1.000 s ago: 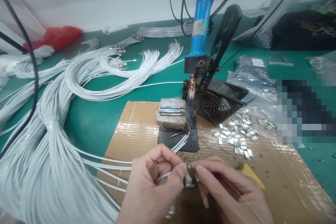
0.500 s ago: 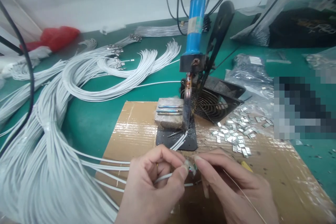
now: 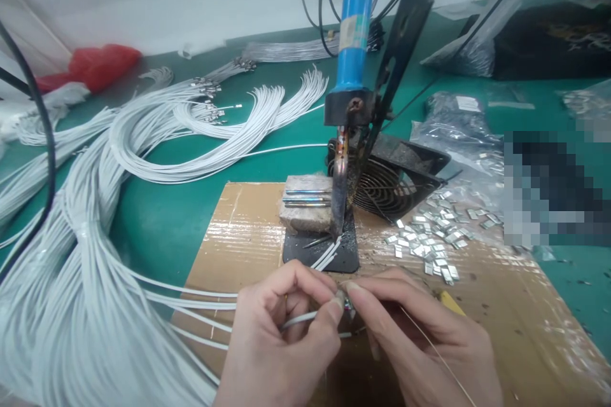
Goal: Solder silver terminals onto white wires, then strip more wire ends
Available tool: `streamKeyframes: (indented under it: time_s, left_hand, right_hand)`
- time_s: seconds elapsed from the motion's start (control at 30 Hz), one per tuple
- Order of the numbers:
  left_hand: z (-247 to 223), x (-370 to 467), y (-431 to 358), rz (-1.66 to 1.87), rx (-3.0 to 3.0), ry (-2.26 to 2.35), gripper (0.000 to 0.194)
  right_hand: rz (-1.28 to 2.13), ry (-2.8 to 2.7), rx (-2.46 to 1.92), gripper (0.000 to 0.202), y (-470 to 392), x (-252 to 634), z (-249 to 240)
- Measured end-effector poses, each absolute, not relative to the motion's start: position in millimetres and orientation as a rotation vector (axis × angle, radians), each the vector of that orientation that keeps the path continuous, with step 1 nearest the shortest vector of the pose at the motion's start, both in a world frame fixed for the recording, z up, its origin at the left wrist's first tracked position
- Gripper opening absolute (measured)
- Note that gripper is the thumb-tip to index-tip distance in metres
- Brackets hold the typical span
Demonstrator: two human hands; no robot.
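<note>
The right hand [image 3: 424, 337] has shifted slightly left since the earlier frame, so its thumb and index tips now meet the left hand [image 3: 286, 337] at the small, shiny metal piece [image 3: 348, 306]. That brings both hands' fingertips together over the piece, apparently steadying it, though they hide much of it.

Both hands are in front of and below the upright blue-handled soldering iron [image 3: 353, 44]. The left is curled, thumb and forefinger pinched, with a smooth white insulated cable [image 3: 300, 320] held in its grip. The right is nearly closed, a thin pale wire [image 3: 439, 356] held among its fingers; whether it also grips the metal piece, I cannot tell.

Just below the iron's tip lie several white cable ends [image 3: 327, 257]. Left of the tip is a pale grey block [image 3: 305, 221]; farther left spread thick white cable bundles [image 3: 81, 292]. Flat silvery metal connectors [image 3: 424, 245] lie scattered to its right.
</note>
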State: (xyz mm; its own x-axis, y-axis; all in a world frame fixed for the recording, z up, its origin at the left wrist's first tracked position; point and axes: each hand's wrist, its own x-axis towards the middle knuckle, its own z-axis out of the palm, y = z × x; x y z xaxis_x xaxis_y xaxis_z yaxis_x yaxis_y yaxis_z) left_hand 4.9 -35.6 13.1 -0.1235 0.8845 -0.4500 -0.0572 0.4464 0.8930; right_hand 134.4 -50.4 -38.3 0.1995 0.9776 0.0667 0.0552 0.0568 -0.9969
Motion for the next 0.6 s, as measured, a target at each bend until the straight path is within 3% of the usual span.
streamKeyframes:
  time_s: [0.27,0.43,0.6]
  left_hand:
    - [12,4,-35,0.920,0.830,1.477,0.019]
    - [10,5,-33,0.961,0.846,1.512,0.018]
    - [7,9,-32,1.042,0.883,1.540,0.015]
  right_hand:
    - [0.918,-1.169,-1.332,0.011,-54,136,-43]
    - [0.782,-1.358,-1.417,0.034,-61,145,-49]
    - [0.974,-0.907,-1.612,0.028,-66,129,-31]
